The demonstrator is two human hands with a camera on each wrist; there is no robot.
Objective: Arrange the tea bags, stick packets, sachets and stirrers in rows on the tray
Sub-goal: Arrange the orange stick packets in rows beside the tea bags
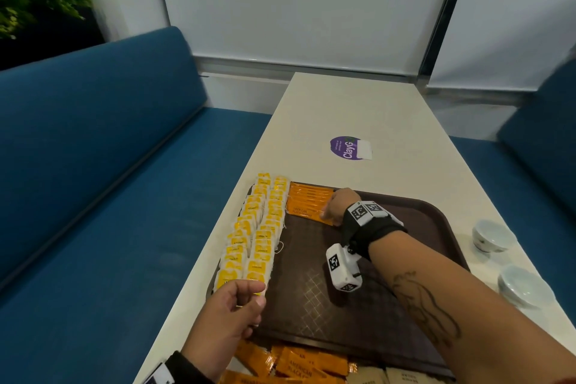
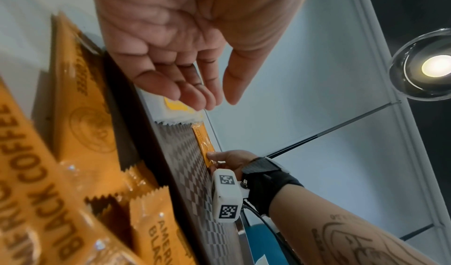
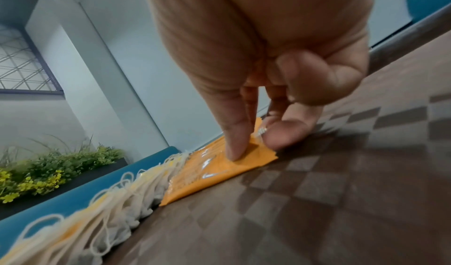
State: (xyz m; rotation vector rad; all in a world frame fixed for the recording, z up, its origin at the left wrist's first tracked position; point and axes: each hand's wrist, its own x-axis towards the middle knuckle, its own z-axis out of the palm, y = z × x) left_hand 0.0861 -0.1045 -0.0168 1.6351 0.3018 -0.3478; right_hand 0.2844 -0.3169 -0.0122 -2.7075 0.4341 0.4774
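Note:
A brown tray (image 1: 358,305) holds two rows of yellow tea bags (image 1: 258,227) along its left edge and a row of orange stick packets (image 1: 308,201) at its far left. My right hand (image 1: 335,207) reaches there and pinches the end of the nearest orange stick packet (image 3: 214,174) between forefinger and thumb (image 3: 256,145), the packet lying flat on the tray. My left hand (image 1: 240,302) hovers over the nearest tea bag (image 2: 175,111) at the tray's near left corner, its fingers (image 2: 195,93) relaxed and holding nothing.
Loose orange packets (image 1: 296,363) and beige sachets (image 1: 389,377) lie on the white table in front of the tray. Two white bowls (image 1: 489,235) (image 1: 520,285) stand to its right. A purple sticker (image 1: 346,148) sits farther back. Blue benches (image 1: 109,181) flank the table.

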